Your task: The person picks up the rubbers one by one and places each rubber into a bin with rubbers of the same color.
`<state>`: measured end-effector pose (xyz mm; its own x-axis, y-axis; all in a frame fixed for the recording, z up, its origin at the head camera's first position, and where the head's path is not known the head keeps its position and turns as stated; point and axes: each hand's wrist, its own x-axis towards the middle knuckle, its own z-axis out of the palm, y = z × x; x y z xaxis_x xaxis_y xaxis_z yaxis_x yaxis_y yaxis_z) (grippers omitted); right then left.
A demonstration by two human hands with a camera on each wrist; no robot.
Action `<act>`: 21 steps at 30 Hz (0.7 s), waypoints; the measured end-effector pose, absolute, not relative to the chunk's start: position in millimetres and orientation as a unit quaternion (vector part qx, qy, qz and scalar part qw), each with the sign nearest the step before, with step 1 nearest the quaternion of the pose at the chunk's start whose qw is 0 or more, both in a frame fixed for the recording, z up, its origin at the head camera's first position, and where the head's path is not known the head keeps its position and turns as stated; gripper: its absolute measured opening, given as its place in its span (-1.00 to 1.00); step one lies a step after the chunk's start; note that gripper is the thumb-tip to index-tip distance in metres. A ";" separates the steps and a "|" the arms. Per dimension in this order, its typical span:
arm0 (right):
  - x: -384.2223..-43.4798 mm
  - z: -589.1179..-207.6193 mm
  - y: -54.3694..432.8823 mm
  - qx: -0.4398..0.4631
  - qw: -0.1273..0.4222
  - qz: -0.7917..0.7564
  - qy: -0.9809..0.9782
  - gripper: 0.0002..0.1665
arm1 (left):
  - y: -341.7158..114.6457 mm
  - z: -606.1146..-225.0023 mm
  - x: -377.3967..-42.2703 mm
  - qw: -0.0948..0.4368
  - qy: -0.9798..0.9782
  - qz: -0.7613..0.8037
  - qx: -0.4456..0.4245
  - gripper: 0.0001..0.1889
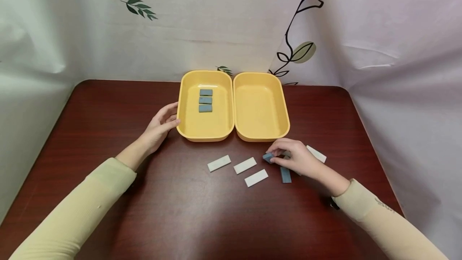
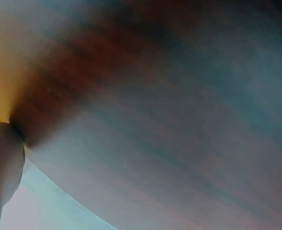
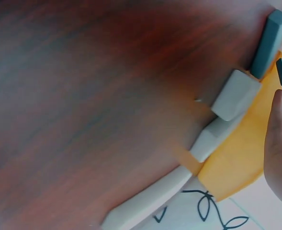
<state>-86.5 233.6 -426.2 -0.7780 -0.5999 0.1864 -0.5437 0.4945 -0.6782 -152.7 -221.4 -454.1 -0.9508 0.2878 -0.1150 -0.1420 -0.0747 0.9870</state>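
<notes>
My right hand (image 1: 296,156) pinches a small blue block (image 1: 267,157) between thumb and fingers, just over the table in front of the right yellow tray (image 1: 261,135). Close under that hand lies another blue block (image 1: 286,175). Grey blocks (image 3: 236,96) show near it in the right wrist view, partly hidden by the hand in the head view. My left hand (image 1: 157,128) rests against the outer left side of the left yellow tray (image 1: 205,131), its thumb touching the rim. In that tray, three blue-grey blocks (image 1: 205,100) lie in a column.
Three whitish blocks (image 1: 245,165) lie on the dark red-brown table (image 1: 173,212), left of my right hand. Another white block (image 1: 317,154) lies beyond its wrist. The two trays stand side by side near the back edge, before a pale curtain (image 1: 173,31) with leaf prints.
</notes>
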 end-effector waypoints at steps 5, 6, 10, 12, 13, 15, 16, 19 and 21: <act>-85.6 -419.6 228.9 -0.344 0.027 -0.376 0.860 -0.65 | -221.0 -454.8 -152.5 0.144 0.660 0.735 0.056 -0.34; -85.7 -418.0 227.7 -0.347 0.024 -0.375 0.860 -0.65 | -220.9 -455.0 -152.5 0.143 0.660 0.735 0.057 -0.35; -86.8 -412.4 223.0 -0.355 0.017 -0.370 0.858 -0.65 | -220.4 -455.0 -152.4 0.142 0.659 0.737 0.057 -0.36; -87.4 -410.1 221.2 -0.357 0.016 -0.367 0.859 -0.64 | -220.3 -455.0 -152.4 0.142 0.659 0.736 0.057 -0.36; -87.4 -408.6 220.3 -0.357 0.015 -0.367 0.859 -0.65 | -220.2 -454.8 -152.3 0.142 0.659 0.737 0.057 -0.35; -87.6 -406.3 218.6 -0.359 0.012 -0.367 0.858 -0.65 | -220.5 -454.8 -152.3 0.143 0.659 0.736 0.057 -0.35; -88.1 -405.9 218.0 -0.360 0.009 -0.366 0.858 -0.65 | -220.5 -454.7 -152.2 0.143 0.659 0.736 0.058 -0.35; -89.4 -404.0 216.0 -0.366 0.002 -0.367 0.855 -0.65 | -220.6 -454.3 -152.3 0.143 0.661 0.734 0.060 -0.36; -90.4 -402.9 214.6 -0.369 -0.001 -0.369 0.853 -0.65 | -220.6 -454.2 -152.4 0.143 0.661 0.734 0.062 -0.36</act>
<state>-90.4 214.6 -402.9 -0.7277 -0.6289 0.2737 -0.6303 0.4559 -0.6284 -152.4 -220.6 -454.2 -0.9516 0.2912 -0.0982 -0.1279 -0.0847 0.9882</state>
